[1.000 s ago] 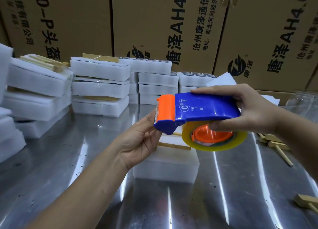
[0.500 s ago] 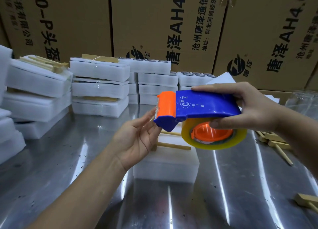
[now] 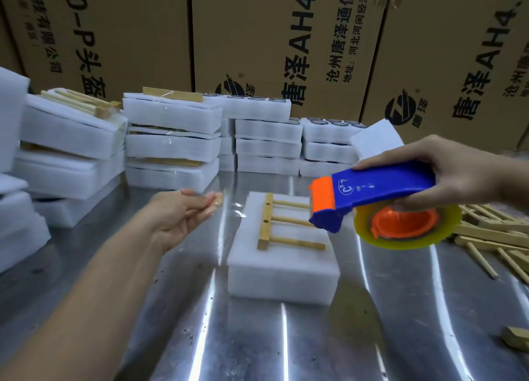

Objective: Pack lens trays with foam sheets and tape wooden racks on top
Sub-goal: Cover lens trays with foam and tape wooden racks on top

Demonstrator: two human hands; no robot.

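A white foam-wrapped lens tray [image 3: 282, 274] lies in the middle of the steel table [image 3: 252, 340], with a wooden rack [image 3: 286, 223] flat on top of it. Over the tray's right end, my right hand [image 3: 461, 174] grips a blue and orange tape dispenser [image 3: 380, 191] that carries a yellowish roll of clear tape [image 3: 406, 237]. My left hand [image 3: 177, 217] is out to the left of the tray. Its fingertips pinch the free end of a clear tape strip [image 3: 237, 209], which stretches back toward the dispenser's orange mouth above the rack.
Stacks of foam-wrapped trays [image 3: 171, 140], some with racks taped on top, line the back and left. Loose wooden racks [image 3: 492, 231] lie in a pile at the right, and one more piece [image 3: 515, 337] rests at the lower right. Large cardboard boxes [image 3: 286, 37] wall off the back.
My left hand has pulled away to the left from the dispenser's mouth, drawing out a strip of tape. The dispenser has shifted right, uncovering the rack on the tray.
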